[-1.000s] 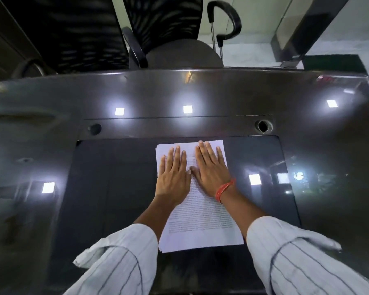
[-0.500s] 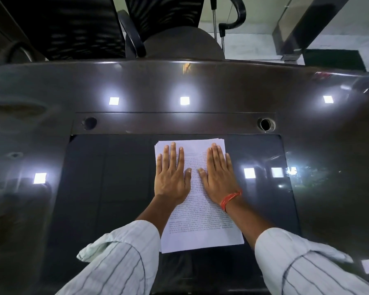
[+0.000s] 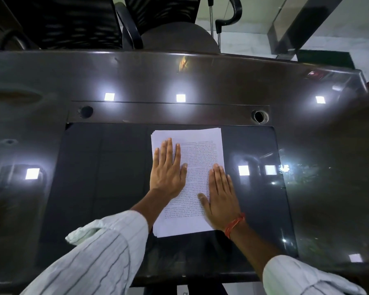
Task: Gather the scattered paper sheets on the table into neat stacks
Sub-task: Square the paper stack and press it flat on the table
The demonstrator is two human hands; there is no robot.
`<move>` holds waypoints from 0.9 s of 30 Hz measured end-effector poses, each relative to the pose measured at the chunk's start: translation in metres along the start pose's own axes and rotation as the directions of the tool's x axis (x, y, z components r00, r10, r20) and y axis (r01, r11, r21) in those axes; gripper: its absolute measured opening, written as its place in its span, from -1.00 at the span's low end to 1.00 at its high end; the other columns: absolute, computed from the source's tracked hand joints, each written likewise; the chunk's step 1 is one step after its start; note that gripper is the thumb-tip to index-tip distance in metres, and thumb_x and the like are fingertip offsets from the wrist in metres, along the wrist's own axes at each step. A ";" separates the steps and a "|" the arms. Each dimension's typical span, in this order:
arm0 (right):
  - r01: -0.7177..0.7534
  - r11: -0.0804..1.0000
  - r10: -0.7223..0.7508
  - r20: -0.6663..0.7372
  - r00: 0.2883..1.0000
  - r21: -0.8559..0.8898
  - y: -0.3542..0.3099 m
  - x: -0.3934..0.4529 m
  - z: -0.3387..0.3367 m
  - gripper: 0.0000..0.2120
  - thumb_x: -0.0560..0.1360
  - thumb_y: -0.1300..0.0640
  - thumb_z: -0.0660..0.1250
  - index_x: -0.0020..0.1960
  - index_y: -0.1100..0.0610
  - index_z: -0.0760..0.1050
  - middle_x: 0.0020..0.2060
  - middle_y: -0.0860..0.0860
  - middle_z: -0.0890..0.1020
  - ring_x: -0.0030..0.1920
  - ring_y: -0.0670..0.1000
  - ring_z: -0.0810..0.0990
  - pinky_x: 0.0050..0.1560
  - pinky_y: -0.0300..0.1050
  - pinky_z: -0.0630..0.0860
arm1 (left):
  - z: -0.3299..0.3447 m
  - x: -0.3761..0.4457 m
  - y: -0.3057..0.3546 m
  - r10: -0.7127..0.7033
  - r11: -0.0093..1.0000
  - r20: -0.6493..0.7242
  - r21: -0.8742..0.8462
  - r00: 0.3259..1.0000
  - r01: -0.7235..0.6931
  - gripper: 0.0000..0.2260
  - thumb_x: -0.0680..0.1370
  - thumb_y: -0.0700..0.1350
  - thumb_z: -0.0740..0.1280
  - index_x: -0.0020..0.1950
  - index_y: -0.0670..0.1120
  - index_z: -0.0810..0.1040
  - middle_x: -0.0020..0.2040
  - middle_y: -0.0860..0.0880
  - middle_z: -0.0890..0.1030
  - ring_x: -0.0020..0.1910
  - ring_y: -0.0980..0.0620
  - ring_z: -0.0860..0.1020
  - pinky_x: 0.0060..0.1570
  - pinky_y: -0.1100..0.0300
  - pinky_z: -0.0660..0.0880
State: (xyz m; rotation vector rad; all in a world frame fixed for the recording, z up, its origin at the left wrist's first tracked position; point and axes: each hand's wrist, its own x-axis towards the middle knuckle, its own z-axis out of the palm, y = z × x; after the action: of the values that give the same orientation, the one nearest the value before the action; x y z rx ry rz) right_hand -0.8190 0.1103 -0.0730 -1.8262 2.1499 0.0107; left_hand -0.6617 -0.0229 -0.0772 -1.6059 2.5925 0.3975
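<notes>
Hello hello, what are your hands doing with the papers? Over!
Left hand flat and open on paper stack. Right hand flat on its right edge. One stack, edges slightly uneven. Nothing else on desk. Over.

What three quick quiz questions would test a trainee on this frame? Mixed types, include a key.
1. True or false: both hands lie flat, palms down, on the paper stack.
2. Which hand sits nearer the stack's near edge? A) left hand B) right hand
3. Fill in: the orange thread band is on the ___ wrist.

Key: 1 true; 2 B; 3 right.
</notes>
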 end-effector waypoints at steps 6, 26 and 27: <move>0.019 0.999 -0.018 -0.023 1.000 0.046 -0.002 -0.002 -0.003 -0.27 0.61 -0.28 -0.22 0.58 0.16 -0.27 0.59 0.09 -0.18 0.58 0.07 -0.17 0.56 0.11 -0.01 | 0.030 -0.133 0.012 -0.027 0.998 0.027 -0.047 0.999 0.029 -0.37 0.67 0.14 0.02 0.63 -0.19 -0.02 0.65 -0.16 -0.10 0.63 -0.12 -0.12 0.56 -0.14 -0.01; 0.194 0.981 -0.195 -0.113 0.974 -0.021 -0.027 0.146 -0.032 -0.46 0.68 0.02 -0.08 0.58 0.25 0.01 0.57 0.17 0.03 0.58 0.12 -0.05 0.57 0.05 -0.09 | -0.023 0.046 -0.018 -0.024 0.998 -0.019 -0.057 1.000 0.023 -0.49 0.71 0.00 -0.16 0.63 -0.14 -0.18 0.64 -0.09 -0.21 0.60 -0.05 -0.27 0.57 0.01 -0.24; 0.183 0.982 -0.187 -0.123 0.975 -0.045 -0.024 0.146 -0.027 -0.44 0.67 -0.03 -0.08 0.58 0.25 0.01 0.57 0.17 0.04 0.58 0.11 -0.04 0.57 0.07 -0.09 | -0.016 0.043 -0.021 -0.065 0.995 -0.039 -0.079 0.997 0.062 -0.47 0.71 0.05 -0.20 0.63 -0.13 -0.19 0.64 -0.08 -0.22 0.60 -0.03 -0.28 0.57 0.02 -0.23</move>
State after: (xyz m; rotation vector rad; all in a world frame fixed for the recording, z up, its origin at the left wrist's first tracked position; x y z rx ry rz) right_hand -0.8215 -0.0397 -0.0784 -2.0921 2.0632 -0.1157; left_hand -0.6612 -0.0734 -0.0741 -1.7347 2.5781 0.4718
